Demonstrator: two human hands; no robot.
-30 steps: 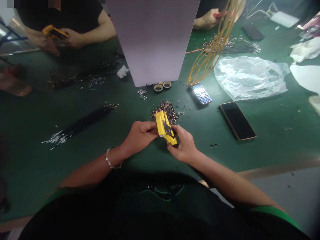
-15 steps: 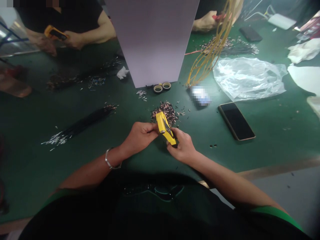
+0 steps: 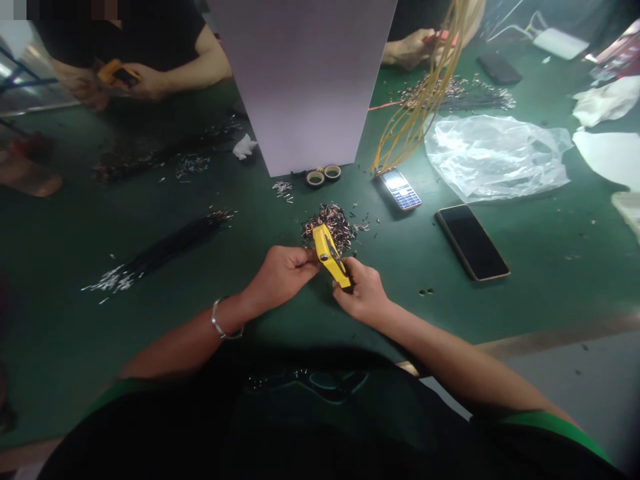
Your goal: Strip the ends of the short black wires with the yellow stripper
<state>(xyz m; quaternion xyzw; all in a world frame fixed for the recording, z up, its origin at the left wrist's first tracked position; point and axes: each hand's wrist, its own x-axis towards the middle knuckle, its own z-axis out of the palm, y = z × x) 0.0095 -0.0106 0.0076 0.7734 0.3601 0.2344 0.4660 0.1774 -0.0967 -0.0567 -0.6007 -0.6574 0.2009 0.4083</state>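
Observation:
My right hand (image 3: 364,288) is closed around the handles of a yellow plier-like wire stripper (image 3: 327,252), whose head points away from me and slightly left. Fingers pinched, my left hand (image 3: 293,272) is at the left side of the tool's head. What it holds is hidden or too small to make out. Just beyond the tool lies a heap of short black and copper-coloured wire pieces (image 3: 333,220), partly covered by it. To the left, a bundle of black wires (image 3: 173,245) lies on the green table (image 3: 280,360), silver at the near end and coppery at the far end.
Small silver pieces (image 3: 283,189) and two tape rolls (image 3: 324,175) lie before an upright pale panel (image 3: 310,87). At right are a keypad phone (image 3: 401,189), a smartphone (image 3: 473,241), a plastic bag (image 3: 500,157) and yellow wires (image 3: 417,117). Across the table, co-workers' hands (image 3: 150,81) hold tools.
Both my hands and the wire stripper keep almost the same place, with the tool's head turned very slightly. Across the table, the co-worker's yellow tool has shifted a little to the right.

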